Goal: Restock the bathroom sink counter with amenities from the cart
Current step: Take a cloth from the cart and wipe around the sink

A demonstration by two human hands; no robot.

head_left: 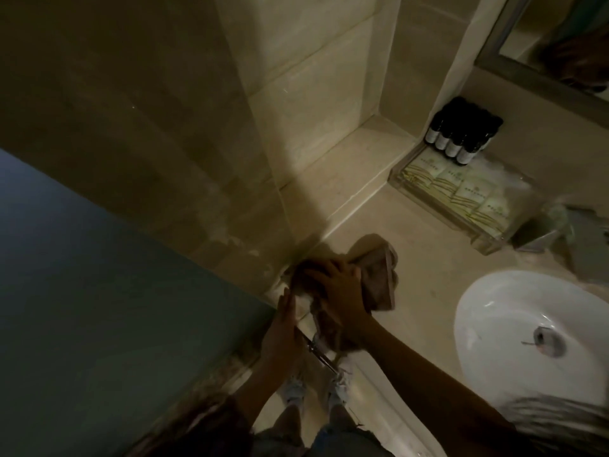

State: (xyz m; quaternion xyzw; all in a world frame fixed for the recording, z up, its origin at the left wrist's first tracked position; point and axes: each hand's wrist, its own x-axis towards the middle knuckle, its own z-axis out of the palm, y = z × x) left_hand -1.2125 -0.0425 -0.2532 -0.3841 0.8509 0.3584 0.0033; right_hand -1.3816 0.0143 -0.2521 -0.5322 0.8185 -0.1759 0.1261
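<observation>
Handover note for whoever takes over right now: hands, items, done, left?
Right hand flat on the brown cloth at the counter's left corner. Left hand straight-fingered at the counter edge beside it.
Dark bottles stand by the back wall; packets fill the clear tray in front.
Done: those look stocked.
Left: settle the cloth; cart not in view.

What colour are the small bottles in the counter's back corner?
Bottles: black with white labels; head view.
</observation>
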